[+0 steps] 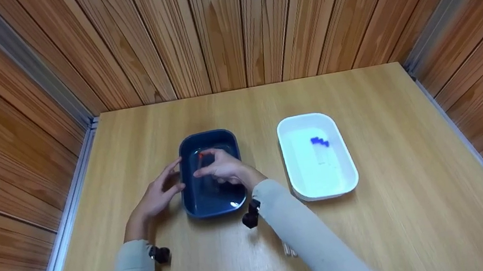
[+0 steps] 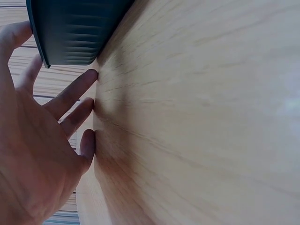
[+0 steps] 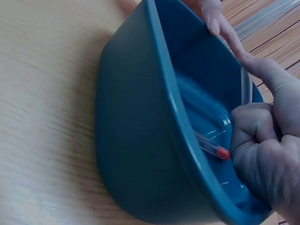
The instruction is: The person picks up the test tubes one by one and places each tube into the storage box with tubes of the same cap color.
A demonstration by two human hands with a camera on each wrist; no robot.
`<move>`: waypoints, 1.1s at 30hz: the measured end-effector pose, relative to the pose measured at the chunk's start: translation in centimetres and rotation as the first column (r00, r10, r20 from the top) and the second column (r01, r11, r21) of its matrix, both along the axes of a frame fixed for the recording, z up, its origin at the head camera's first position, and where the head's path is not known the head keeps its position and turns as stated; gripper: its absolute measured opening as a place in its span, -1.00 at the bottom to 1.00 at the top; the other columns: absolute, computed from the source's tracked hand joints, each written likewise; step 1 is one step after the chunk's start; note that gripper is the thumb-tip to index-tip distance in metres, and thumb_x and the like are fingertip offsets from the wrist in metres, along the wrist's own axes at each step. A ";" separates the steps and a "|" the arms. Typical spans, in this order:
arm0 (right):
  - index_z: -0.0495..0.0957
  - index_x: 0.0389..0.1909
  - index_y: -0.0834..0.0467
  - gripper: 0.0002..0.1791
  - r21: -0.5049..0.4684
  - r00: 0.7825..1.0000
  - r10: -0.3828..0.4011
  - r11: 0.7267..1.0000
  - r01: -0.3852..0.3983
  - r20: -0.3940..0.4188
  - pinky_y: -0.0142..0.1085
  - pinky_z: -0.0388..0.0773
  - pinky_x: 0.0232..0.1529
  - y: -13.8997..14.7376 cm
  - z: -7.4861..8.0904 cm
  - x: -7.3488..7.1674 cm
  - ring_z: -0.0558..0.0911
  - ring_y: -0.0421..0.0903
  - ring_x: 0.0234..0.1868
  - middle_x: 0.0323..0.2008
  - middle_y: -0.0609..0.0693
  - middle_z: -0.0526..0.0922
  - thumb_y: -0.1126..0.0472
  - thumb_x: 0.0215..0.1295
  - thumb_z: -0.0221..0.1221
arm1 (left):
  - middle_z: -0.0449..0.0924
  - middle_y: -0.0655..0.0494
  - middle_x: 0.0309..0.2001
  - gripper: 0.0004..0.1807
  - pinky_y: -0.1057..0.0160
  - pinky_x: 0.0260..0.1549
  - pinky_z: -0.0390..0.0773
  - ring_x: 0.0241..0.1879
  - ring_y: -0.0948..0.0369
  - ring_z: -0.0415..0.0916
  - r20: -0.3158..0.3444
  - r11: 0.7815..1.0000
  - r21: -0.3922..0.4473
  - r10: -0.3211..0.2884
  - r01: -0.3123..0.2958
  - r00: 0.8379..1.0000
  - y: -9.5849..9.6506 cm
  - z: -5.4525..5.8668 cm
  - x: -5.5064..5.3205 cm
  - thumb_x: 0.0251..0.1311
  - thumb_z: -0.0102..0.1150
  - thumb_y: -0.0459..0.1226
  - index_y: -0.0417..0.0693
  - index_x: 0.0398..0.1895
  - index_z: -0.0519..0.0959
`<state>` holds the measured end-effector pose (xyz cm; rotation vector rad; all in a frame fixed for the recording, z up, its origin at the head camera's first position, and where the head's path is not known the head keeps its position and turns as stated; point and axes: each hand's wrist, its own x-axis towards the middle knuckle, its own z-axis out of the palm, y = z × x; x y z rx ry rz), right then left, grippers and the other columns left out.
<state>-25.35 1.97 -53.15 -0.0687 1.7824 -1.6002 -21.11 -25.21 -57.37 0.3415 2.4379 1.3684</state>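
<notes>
My right hand [image 1: 226, 168] reaches into the dark blue basin [image 1: 216, 212] and pinches a clear tube [image 3: 246, 86] between thumb and forefinger. A bit of red [image 1: 200, 155] shows at this tube's far end in the head view. Below the hand, another clear tube with a red cap [image 3: 222, 153] lies inside the basin. At the basin's left side is my left hand [image 1: 163, 193], fingers spread, with thumb and forefinger at the rim. Its other fingertips [image 2: 92, 75] reach down toward the tabletop in the left wrist view.
A white tray [image 1: 326, 193] stands to the right of the basin, with several blue-capped clear tubes [image 1: 319, 142] inside. Clear tubes [image 1: 287, 249] lie on the wooden table near my right sleeve [image 1: 299, 221]. Wood-panelled walls [image 1: 227, 30] enclose the back and sides.
</notes>
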 end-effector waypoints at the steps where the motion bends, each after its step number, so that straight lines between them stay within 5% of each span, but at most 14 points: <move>1: 0.17 0.78 -0.01 -0.08 0.020 1.000 0.005 1.000 -0.005 0.001 -0.38 0.29 -0.47 0.0 0.1 0.0 0.37 -0.20 -0.63 -0.57 -0.20 0.39 0.11 0.56 0.43 | 0.12 -0.21 0.83 -0.19 -0.57 0.71 0.10 0.78 -0.33 0.15 -0.004 1.000 0.004 0.000 0.000 1.000 0.0 0.0 0.1 0.74 0.13 -0.07 0.34 0.88 0.03; 12: 0.26 0.75 0.03 -0.11 0.132 0.999 0.029 0.991 -0.027 -0.018 -0.39 0.33 -0.50 -0.7 -0.4 0.3 0.38 -0.22 -0.65 -0.52 -0.18 0.44 0.11 0.52 0.47 | 0.10 -0.15 0.85 -0.21 -0.53 0.73 0.08 0.80 -0.31 0.14 -0.006 1.000 0.024 -0.003 0.003 1.000 -0.2 -0.4 0.1 0.73 0.15 -0.01 0.38 0.87 0.07; 21: 0.28 0.77 -0.02 -0.11 0.203 0.996 0.037 0.979 -0.021 -0.078 -0.38 0.35 -0.48 -1.1 -0.9 0.5 0.41 -0.19 -0.58 -0.11 -0.06 0.54 0.13 0.53 0.46 | 0.06 -0.13 0.86 -0.20 -0.55 0.73 0.06 0.80 -0.31 0.12 -0.001 1.000 0.014 0.004 -0.004 1.000 -0.2 -0.5 -0.1 0.73 0.14 0.04 0.42 0.87 0.05; 33: 0.23 0.81 -0.08 -0.05 0.253 0.994 0.043 0.967 -0.016 -0.102 -0.36 0.33 -0.51 -1.5 -1.3 0.5 0.39 -0.18 -0.61 -0.17 -0.05 0.54 0.13 0.51 0.48 | 0.05 -0.09 0.87 -0.19 -0.54 0.73 0.09 0.80 -0.29 0.13 -0.016 1.000 0.005 0.001 -0.001 1.000 -0.2 -0.6 -0.1 0.73 0.13 0.05 0.42 0.88 0.03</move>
